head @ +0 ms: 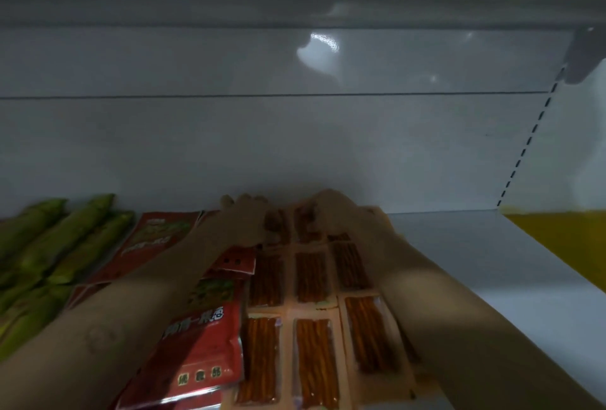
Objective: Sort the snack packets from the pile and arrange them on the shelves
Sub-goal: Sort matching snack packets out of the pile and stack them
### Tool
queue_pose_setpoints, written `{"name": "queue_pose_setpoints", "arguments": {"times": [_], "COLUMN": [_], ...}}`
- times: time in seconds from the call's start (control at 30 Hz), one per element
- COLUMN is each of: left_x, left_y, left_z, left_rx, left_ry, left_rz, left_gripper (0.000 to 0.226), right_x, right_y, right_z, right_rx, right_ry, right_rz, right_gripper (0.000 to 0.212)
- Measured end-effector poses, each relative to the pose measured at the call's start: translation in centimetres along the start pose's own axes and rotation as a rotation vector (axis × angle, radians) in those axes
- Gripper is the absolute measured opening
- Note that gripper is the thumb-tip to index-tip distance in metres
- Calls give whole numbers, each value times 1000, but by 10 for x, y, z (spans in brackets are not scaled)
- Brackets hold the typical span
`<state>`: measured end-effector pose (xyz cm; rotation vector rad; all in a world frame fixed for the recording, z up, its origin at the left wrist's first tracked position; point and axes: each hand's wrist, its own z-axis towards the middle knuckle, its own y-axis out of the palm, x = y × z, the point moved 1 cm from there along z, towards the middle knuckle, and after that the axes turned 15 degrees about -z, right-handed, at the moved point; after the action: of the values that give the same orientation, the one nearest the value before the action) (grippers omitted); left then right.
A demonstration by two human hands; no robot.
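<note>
The head view looks into a dim shelf (475, 262) with a white back panel (295, 134) and another shelf board across the top of the frame.

Both forearms reach in from the bottom edge towards the back. The left hand (244, 212) and the right hand (334, 212) lie side by side at mid-frame, on the rearmost of the stick snack packets (314, 281). The picture is blurred and dark there, so I cannot tell whether either hand's fingers lie flat on the packets or pinch an edge.

The stick packets fill the lower centre in rows, flat and edge to edge, running from the hands down to the bottom of the frame. Just left of them lie red packets (203, 344), overlapping one another, partly under the left forearm. Green packets (55, 245) lie in slanted rows at the far left. A yellow strip (564, 239) shows at the right edge.

The stick packets look thin, light and glossy, likely slippery and easy to shuffle out of line. The sticks inside may snap if bent. A flat press to slide them, or a pinch on the sealed border, seems safest.
</note>
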<state>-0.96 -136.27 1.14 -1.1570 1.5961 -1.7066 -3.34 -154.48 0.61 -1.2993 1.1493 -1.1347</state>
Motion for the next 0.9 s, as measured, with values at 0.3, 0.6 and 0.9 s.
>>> {"name": "queue_pose_setpoints", "arguments": {"times": [0.3,0.6,0.9], "left_x": [6,-7,-101], "left_y": [-1,-18,-67], "left_z": [-13,-47,-192], "left_rx": [-27,178,403], "left_ry": [-51,-54,-269], "left_rz": [42,30,41], "left_gripper": [44,31,70], "right_x": [-5,-29,-184], "right_y": [13,-15,-80], "right_z": [2,-12,-37], "right_rx": [44,100,227], "right_ry": [8,-108,-363], "right_rz": [-177,-89,-31], "right_gripper": [46,66,98]}}
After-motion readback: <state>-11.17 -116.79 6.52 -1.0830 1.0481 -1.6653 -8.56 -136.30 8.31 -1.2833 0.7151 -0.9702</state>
